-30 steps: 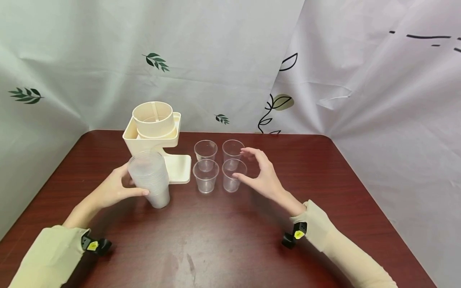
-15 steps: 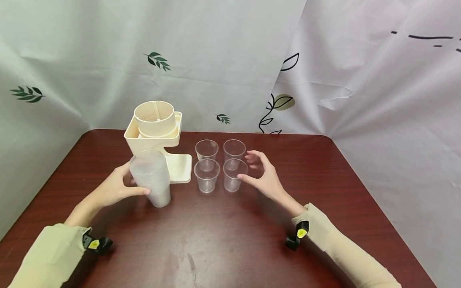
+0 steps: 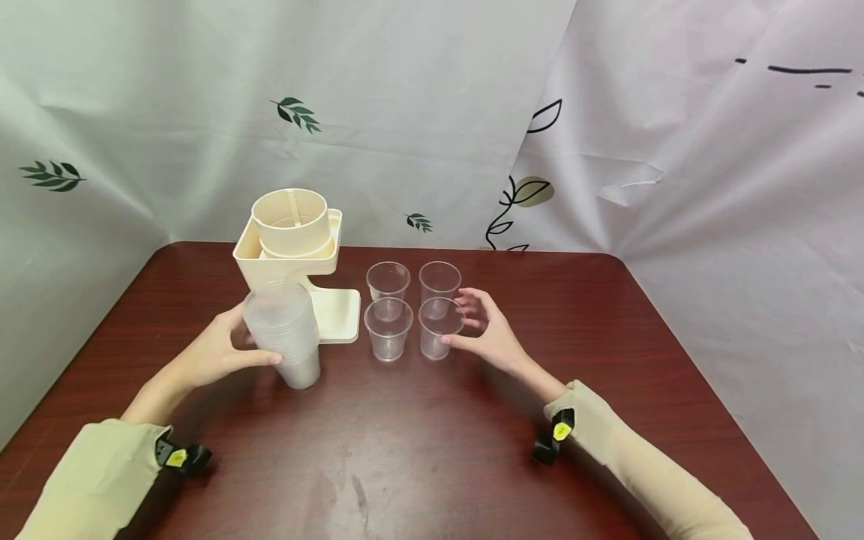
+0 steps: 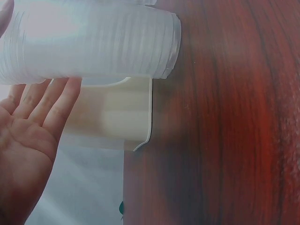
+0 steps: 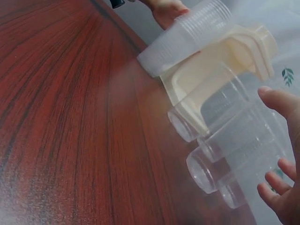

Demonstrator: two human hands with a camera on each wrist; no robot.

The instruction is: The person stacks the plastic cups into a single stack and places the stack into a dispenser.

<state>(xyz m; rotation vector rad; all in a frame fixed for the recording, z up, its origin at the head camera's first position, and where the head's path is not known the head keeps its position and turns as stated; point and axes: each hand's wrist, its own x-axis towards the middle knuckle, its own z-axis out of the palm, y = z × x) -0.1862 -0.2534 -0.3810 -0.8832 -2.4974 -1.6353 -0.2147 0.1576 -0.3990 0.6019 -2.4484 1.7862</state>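
My left hand (image 3: 209, 352) grips a tall stack of nested clear plastic cups (image 3: 290, 334), thumb at the near side; in the left wrist view the stack (image 4: 93, 47) lies across the fingers (image 4: 58, 105). To its right, several single clear cups stand upright in a square: the front-left cup (image 3: 388, 341), the back-left cup (image 3: 387, 277), the back-right cup (image 3: 440, 276) and the front-right cup (image 3: 435, 341). My right hand (image 3: 496, 337) is at the front-right cup's right side, thumb in front and fingers behind, spread apart. Whether it touches the cup, I cannot tell.
Behind the stack stands a cream plastic holder (image 3: 290, 266) with a round divided container on top and a flat foot (image 3: 337, 319) extending right. A white patterned curtain (image 3: 418, 135) hangs behind and beside the reddish-brown table (image 3: 405, 450).
My right hand has drawn back slightly from over the right-hand cups and lowered to the front-right cup's side. My left hand keeps holding the stack in place.
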